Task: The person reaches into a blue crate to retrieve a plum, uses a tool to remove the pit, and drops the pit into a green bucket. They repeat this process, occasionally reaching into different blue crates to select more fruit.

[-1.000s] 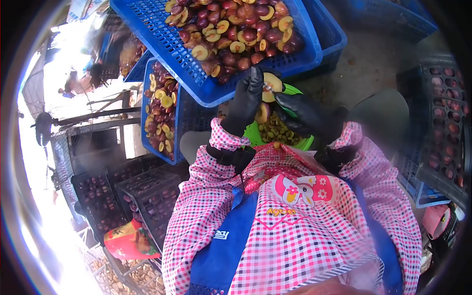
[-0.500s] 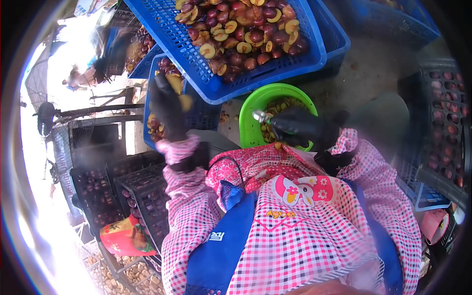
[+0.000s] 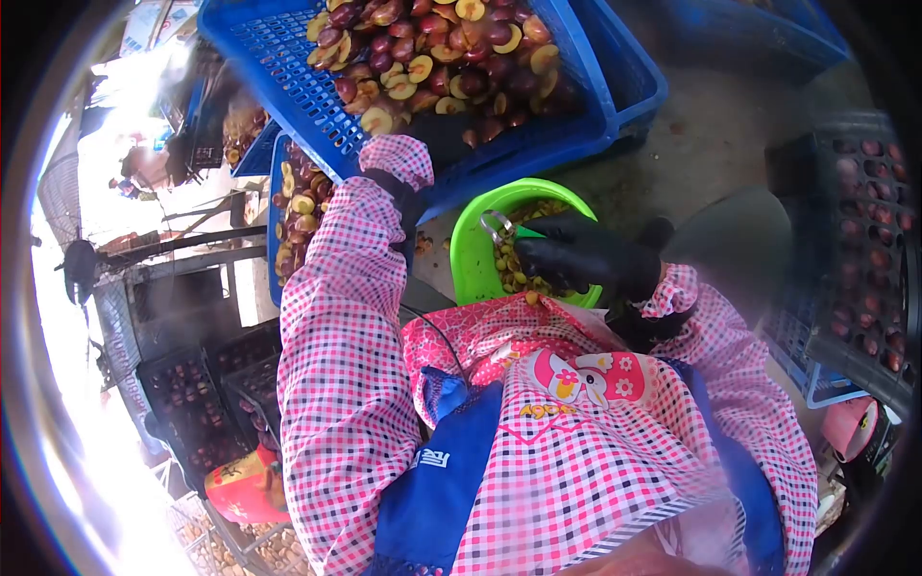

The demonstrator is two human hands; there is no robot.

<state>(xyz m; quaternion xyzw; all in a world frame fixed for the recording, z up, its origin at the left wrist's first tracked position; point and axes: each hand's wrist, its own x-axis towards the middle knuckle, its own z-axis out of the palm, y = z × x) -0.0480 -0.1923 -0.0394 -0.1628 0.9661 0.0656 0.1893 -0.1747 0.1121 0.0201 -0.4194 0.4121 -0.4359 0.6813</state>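
Note:
My left hand [image 3: 437, 136], in a black glove, reaches into the blue crate [image 3: 480, 182] of halved plums [image 3: 451, 58]; its fingers lie dark against the fruit and are hard to make out. Over the green bucket [image 3: 468, 250], my right hand [image 3: 586, 254], also in a black glove, is closed on a tool with a metal ring-shaped head [image 3: 497, 226]. Small yellowish pieces [image 3: 519, 274] lie inside the bucket. A smaller blue crate [image 3: 276, 216] on the left holds more cut plums [image 3: 301, 206].
Black crates of dark fruit stand at the lower left [image 3: 192, 403] and on the right [image 3: 869, 259]. A red and yellow bag [image 3: 247, 488] is at the lower left. A pink container [image 3: 849, 427] sits at the lower right. More blue crates are behind.
My left hand has moved from above the smaller left crate, where it was by some cut fruit, into the large crate. My right hand stays over the bucket with the tool, whose ring has turned.

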